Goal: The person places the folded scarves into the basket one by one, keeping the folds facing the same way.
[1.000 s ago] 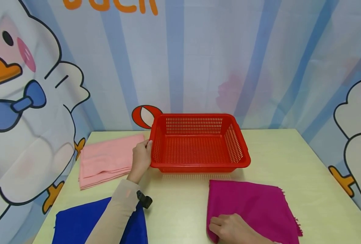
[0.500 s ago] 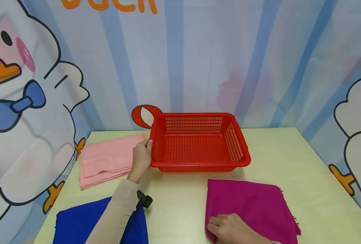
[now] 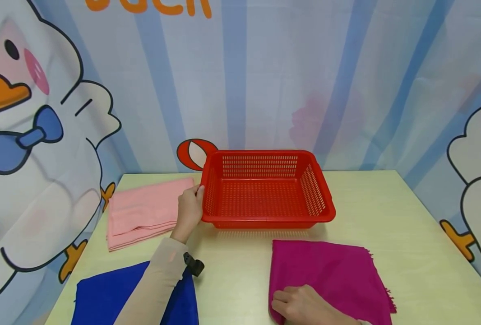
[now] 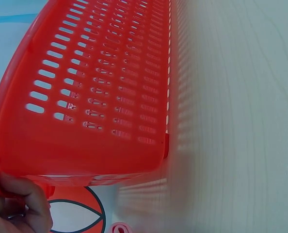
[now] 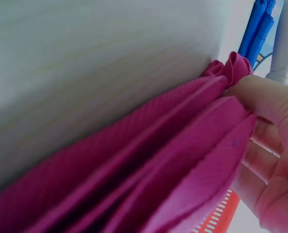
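A red slotted plastic basket stands empty at the middle back of the pale table. My left hand grips its left rim, fingers curled over the edge; the left wrist view shows the basket's wall and my fingers on the rim. A folded magenta cloth lies in front of the basket on the right. My right hand pinches its near left corner, and the right wrist view shows the cloth's folds held between my fingers.
A folded pink cloth lies left of the basket. A blue cloth lies at the near left under my left forearm. A cartoon duck backdrop closes off the back and sides of the table.
My right hand has drawn the magenta cloth's near left corner slightly to the left. My left hand stays on the basket rim.
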`<state>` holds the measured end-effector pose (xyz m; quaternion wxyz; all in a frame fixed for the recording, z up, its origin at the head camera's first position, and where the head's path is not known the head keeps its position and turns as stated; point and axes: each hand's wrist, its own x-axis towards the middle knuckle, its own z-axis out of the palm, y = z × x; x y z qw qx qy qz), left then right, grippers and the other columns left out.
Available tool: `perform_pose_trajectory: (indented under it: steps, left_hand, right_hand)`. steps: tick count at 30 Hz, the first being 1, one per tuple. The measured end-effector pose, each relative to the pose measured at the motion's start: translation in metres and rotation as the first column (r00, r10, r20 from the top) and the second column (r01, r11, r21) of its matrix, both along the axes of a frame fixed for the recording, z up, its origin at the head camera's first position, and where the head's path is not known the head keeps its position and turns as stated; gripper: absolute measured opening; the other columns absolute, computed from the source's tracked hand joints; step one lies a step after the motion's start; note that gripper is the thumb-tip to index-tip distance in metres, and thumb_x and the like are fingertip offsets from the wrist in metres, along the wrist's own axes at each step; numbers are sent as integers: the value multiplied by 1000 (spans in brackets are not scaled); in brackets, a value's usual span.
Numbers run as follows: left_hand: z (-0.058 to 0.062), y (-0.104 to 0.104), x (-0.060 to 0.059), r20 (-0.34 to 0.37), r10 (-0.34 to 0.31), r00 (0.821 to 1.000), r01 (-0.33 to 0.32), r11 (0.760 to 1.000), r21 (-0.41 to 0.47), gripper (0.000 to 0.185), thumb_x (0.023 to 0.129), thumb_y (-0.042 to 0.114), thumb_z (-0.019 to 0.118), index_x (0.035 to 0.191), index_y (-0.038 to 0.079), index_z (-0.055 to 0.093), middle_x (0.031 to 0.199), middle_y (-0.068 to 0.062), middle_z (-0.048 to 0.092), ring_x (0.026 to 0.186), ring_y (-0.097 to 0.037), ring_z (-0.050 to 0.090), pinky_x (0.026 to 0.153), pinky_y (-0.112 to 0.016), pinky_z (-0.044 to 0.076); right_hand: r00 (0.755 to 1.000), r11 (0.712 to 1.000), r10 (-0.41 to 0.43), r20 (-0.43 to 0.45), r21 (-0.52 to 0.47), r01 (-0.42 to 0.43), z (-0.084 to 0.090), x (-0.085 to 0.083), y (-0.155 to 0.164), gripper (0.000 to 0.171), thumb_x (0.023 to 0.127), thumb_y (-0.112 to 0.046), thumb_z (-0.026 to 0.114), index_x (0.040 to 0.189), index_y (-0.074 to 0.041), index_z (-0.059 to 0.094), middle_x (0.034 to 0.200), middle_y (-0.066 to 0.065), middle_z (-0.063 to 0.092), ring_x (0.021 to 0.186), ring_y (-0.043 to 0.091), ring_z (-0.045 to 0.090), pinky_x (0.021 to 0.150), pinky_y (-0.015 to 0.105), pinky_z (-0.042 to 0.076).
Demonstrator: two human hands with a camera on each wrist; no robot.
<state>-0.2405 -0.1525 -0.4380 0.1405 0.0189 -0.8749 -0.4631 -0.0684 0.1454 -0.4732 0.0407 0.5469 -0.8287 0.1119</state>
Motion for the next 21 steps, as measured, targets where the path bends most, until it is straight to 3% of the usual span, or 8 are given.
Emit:
perform_pose_trajectory:
  steps: [4, 10, 15, 21]
  left_hand:
    - [-2, 0, -1, -4, -2, 1000, 2, 1000, -12, 33, 107, 19, 48, 114, -5, 69, 82, -17, 68, 70, -25, 64, 58, -32, 53]
    - [-4, 1, 0, 12, 0, 1000, 0, 1000, -5, 32, 107, 19, 48, 111, -5, 70, 80, -16, 66, 68, -24, 63, 56, -30, 52]
    - [-3, 0, 0, 22, -10, 1000, 10, 1000, 1, 34, 107, 20, 47, 114, -5, 69, 82, -17, 67, 69, -24, 63, 55, -30, 51]
    - [-1, -1, -1, 16, -3, 1000, 3, 1000, -9, 33, 107, 19, 48, 116, -5, 69, 84, -17, 67, 71, -25, 64, 57, -31, 52]
  right_hand:
    - [999, 1000, 11, -33, -24, -12, -1, 1, -2, 17, 83, -19, 76, 76, -18, 60, 66, -14, 40, 58, -4, 27, 50, 4, 21]
    - [999, 1000, 24, 23, -1, -24, -1, 2, -3, 26, 99, -37, 60, 82, -18, 63, 69, -15, 43, 60, -5, 29, 51, 4, 24]
    - [999, 999, 47, -6, 4, -47, 0, 2, -8, 26, 100, -37, 59, 85, -17, 66, 73, -13, 51, 61, -5, 33, 52, 3, 26]
    - [998, 997, 61, 20, 38, -62, 1, 2, -13, 29, 101, -41, 56, 92, -16, 70, 77, -12, 57, 63, -6, 39, 55, 2, 32]
